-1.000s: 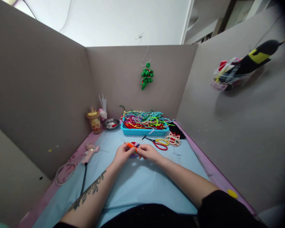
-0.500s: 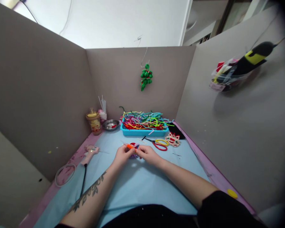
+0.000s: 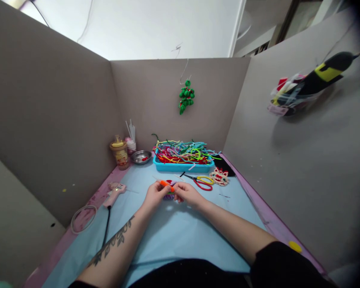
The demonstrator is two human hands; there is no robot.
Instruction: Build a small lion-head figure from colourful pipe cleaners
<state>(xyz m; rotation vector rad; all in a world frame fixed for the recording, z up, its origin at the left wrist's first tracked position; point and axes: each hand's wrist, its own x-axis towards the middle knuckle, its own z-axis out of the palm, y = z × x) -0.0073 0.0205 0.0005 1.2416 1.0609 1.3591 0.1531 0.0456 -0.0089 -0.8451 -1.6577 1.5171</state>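
Between my two hands is a bright orange pipe cleaner [image 3: 166,183], bent or coiled into a short piece. My left hand [image 3: 156,195] pinches its left part with thumb and fingers. The fingers of my right hand [image 3: 184,192] are closed at its right end. Just behind and below the fingers, a purple and red fuzzy piece [image 3: 169,197] shows in part; whether a hand touches it I cannot tell. Scissors [image 3: 202,181] with one yellow and one red handle lie beyond my right hand, near a cream and red fuzzy ornament [image 3: 219,176].
A blue tray [image 3: 183,167] heaped with colourful pipe cleaners stands at the back. Left of it are a metal bowl [image 3: 141,157] and a lidded cup [image 3: 120,154]. A pink glue gun [image 3: 115,194] lies at left with its cord. Grey panels enclose three sides.
My right fingers have shifted slightly at the orange piece, and more of it now shows between the hands. The whole view has moved a little; the other things stay put.
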